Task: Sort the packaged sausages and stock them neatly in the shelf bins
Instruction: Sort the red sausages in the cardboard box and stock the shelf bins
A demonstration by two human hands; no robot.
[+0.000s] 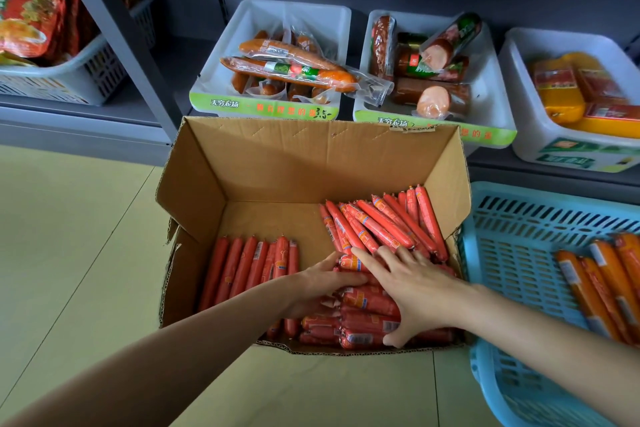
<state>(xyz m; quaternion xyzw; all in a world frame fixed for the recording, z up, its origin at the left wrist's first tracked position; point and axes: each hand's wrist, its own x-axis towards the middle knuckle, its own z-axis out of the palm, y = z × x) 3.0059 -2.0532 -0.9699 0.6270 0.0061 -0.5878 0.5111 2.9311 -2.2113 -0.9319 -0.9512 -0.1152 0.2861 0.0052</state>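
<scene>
Sausages [363, 315] lie under my hands in the box [277, 163]: left hand [322, 288] curls around some, right hand [412, 291] presses spread; left fingertips hidden.

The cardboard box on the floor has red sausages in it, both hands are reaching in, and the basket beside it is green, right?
Not quite: the head view shows the basket beside the cardboard box is blue. The red sausages and both hands, left and right, are as you said.
</scene>
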